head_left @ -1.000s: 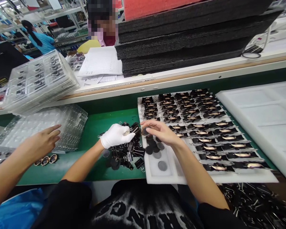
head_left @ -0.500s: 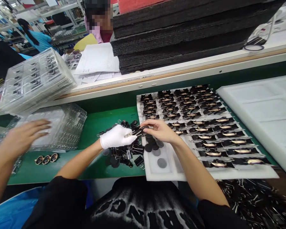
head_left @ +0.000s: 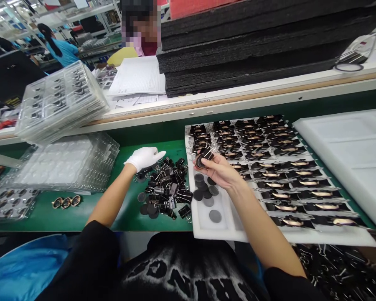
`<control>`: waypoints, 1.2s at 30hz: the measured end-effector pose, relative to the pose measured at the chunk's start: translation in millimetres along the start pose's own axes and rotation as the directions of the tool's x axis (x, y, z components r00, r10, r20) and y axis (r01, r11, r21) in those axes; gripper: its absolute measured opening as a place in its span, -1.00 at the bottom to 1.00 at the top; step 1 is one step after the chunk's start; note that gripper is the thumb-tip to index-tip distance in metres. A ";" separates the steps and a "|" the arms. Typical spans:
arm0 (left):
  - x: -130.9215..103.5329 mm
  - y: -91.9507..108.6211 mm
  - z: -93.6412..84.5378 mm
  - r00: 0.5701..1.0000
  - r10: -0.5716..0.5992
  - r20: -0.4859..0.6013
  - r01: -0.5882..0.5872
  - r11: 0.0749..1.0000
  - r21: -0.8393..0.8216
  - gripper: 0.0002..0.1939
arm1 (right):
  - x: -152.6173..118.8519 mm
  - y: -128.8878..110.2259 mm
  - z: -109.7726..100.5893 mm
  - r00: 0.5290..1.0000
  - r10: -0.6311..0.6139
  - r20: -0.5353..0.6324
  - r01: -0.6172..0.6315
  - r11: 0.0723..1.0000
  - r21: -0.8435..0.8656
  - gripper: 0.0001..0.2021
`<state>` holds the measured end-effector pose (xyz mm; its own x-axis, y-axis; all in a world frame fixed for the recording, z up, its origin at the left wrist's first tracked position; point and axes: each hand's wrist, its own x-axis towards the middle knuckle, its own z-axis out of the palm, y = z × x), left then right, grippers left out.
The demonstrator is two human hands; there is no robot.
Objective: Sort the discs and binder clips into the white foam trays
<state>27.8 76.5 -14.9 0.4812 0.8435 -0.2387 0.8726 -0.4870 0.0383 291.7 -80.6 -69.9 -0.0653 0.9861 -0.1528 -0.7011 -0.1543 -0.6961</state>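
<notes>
My left hand [head_left: 146, 158], in a white glove, is over the far left edge of a pile of black binder clips [head_left: 172, 184]. Its thumb stands out from the fingers, and I see nothing in it. My bare right hand [head_left: 221, 169] pinches a dark round piece with a gold-coloured rim [head_left: 200, 162], and a black binder clip [head_left: 207, 153] is clamped on that piece. Loose dark discs [head_left: 215, 216] lie below this hand on a white foam tray [head_left: 207, 232]. Rows of clipped gold-rimmed pieces [head_left: 275, 186] fill much of the tray.
Clear plastic trays [head_left: 59, 163] are stacked at left, with three joined gold-rimmed rounds [head_left: 66, 202] in front. More trays [head_left: 59, 100] lie on the shelf [head_left: 138, 113] beside black foam sheets [head_left: 238, 46]. Another foam tray [head_left: 347, 142] is at right; more clips [head_left: 341, 267] are below.
My left hand has let go of the binder clip and moved left, away from my right hand. My right hand keeps the piece, now turned. Another person's hand has left the trays at left.
</notes>
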 end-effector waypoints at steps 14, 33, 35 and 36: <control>-42.0 10.3 -9.5 0.840 0.342 -0.421 -0.350 0.935 0.059 -0.47 | 1.9 7.5 4.1 0.994 0.057 0.091 -0.048 0.994 -0.101 -0.63; -64.3 78.8 -10.7 0.945 0.325 0.046 -0.281 0.874 -0.395 -0.59 | -12.4 7.2 15.1 0.949 -0.062 0.308 0.190 0.893 -0.408 -0.59; -63.0 79.3 -5.7 0.948 0.318 0.021 -0.282 0.868 -0.408 -0.55 | -12.9 7.2 15.1 0.956 -0.031 0.293 0.159 0.893 -0.421 -0.61; -62.9 79.5 -3.4 0.952 0.306 0.016 -0.272 0.866 -0.419 -0.55 | -12.6 7.7 14.9 0.960 -0.023 0.280 0.145 0.894 -0.424 -0.61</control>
<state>67.2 -14.5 6.5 0.7239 0.6502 -0.2307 0.6604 -0.5562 0.5046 276.6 -93.3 -62.9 -0.2458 0.9671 0.0656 -0.3352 -0.0213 -0.9419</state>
